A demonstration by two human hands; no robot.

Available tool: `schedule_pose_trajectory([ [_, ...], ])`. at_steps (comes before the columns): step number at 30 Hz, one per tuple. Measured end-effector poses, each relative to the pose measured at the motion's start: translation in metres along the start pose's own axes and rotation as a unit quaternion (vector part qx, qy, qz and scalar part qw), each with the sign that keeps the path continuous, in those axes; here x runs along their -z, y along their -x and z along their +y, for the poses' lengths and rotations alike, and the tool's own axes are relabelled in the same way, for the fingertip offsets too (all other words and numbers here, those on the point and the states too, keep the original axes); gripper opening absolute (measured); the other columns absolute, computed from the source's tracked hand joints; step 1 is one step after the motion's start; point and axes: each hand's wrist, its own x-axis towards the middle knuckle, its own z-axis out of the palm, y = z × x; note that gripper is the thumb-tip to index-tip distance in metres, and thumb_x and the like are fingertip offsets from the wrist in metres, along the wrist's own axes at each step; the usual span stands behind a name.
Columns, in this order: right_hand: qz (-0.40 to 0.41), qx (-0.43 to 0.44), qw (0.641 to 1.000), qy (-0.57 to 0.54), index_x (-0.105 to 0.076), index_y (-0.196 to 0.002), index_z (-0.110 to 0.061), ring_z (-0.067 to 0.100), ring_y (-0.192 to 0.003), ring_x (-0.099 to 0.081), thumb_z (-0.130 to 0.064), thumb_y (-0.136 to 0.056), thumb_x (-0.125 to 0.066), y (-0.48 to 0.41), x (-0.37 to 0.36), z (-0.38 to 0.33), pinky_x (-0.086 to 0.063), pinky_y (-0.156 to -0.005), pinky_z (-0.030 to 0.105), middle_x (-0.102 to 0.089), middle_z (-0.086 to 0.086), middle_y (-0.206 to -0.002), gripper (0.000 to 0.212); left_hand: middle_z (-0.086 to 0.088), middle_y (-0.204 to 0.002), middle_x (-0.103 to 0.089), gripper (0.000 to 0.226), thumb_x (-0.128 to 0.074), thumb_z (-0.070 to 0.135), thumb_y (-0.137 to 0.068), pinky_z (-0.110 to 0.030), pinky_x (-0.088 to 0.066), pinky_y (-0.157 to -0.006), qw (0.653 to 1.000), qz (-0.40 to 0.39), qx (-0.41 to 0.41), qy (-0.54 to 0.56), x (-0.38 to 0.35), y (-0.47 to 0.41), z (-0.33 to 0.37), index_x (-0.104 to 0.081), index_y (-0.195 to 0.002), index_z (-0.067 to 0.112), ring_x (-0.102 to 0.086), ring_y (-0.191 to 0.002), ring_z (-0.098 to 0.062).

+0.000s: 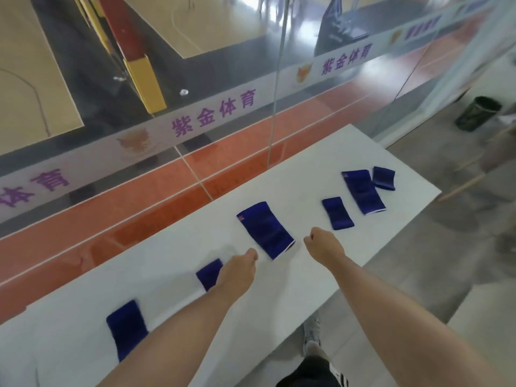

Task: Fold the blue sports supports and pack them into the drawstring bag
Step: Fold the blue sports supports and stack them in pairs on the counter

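On the white table (307, 180), six blue supports lie flat in a loose row. The left hand (237, 272) is over the right end of a short support (208, 276). Its fingers curl out of sight, so its grip cannot be told. The right hand (324, 247) is curled into a fist with nothing seen in it, just right of the long middle support (265, 230). The nearest support (127, 328) lies partly hidden by the left forearm. Further right lie a small support (337, 213), a long far support (363, 191) and, just beside it, the end support (384, 177).
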Motion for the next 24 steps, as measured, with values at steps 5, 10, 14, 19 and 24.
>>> schedule_pose_trajectory([
  [5, -0.05, 0.016, 0.998, 0.025, -0.056, -0.1, -0.01, 0.028, -0.087, -0.058, -0.018, -0.098, -0.043, -0.086, 0.044, 0.073, -0.051, -0.08, 0.041, -0.062, 0.009, -0.098, 0.016, -0.002, -0.092, -0.064, 0.019, -0.041, 0.017, -0.099, -0.034, -0.048, -0.066, 0.998, -0.026, 0.026, 0.052, -0.028, -0.078, 0.092, -0.052, -0.113, 0.023, -0.06, -0.079, -0.024],
  [10, -0.065, 0.051, 0.996, 0.021, -0.063, -0.102, -0.011, 0.026, -0.089, -0.059, -0.013, -0.095, -0.046, -0.159, 0.064, 0.136, -0.053, -0.084, 0.039, -0.065, 0.006, -0.103, 0.018, 0.002, -0.094, -0.065, 0.012, -0.048, 0.024, -0.097, -0.029, -0.044, -0.066, 0.99, -0.038, 0.068, 0.117, -0.065, -0.143, 0.168, -0.06, -0.098, 0.02, -0.059, -0.08, -0.016],
  [14, -0.057, 0.091, 0.993, 0.038, -0.05, -0.139, -0.017, 0.026, -0.11, -0.061, -0.014, -0.1, -0.049, -0.214, 0.078, 0.152, -0.053, -0.09, 0.038, -0.052, 0.0, -0.137, 0.039, -0.001, -0.091, -0.063, 0.009, -0.052, 0.021, -0.094, -0.029, -0.042, -0.071, 0.977, -0.044, 0.119, 0.174, -0.093, -0.184, 0.205, -0.059, -0.089, 0.016, -0.054, -0.08, -0.018],
  [19, -0.098, 0.213, 0.96, 0.156, -0.03, -0.148, -0.026, 0.027, -0.118, -0.053, -0.021, -0.093, -0.065, -0.257, 0.072, 0.156, -0.057, -0.078, 0.039, -0.033, -0.006, -0.152, 0.065, 0.0, -0.103, -0.061, 0.016, -0.058, 0.025, -0.095, -0.033, -0.046, -0.08, 0.954, -0.044, 0.164, 0.248, -0.115, -0.211, 0.234, -0.052, -0.106, 0.015, -0.059, -0.093, -0.022],
  [24, -0.114, 0.228, 0.956, 0.143, -0.045, -0.136, -0.019, 0.026, -0.104, -0.054, -0.019, -0.093, -0.065, -0.265, 0.053, 0.151, -0.053, -0.079, 0.037, -0.047, 0.005, -0.122, 0.048, 0.0, -0.117, -0.058, 0.035, -0.063, 0.022, -0.093, -0.024, -0.042, -0.086, 0.933, -0.03, 0.211, 0.291, -0.127, -0.22, 0.24, -0.051, -0.125, 0.013, -0.058, -0.107, -0.019],
])
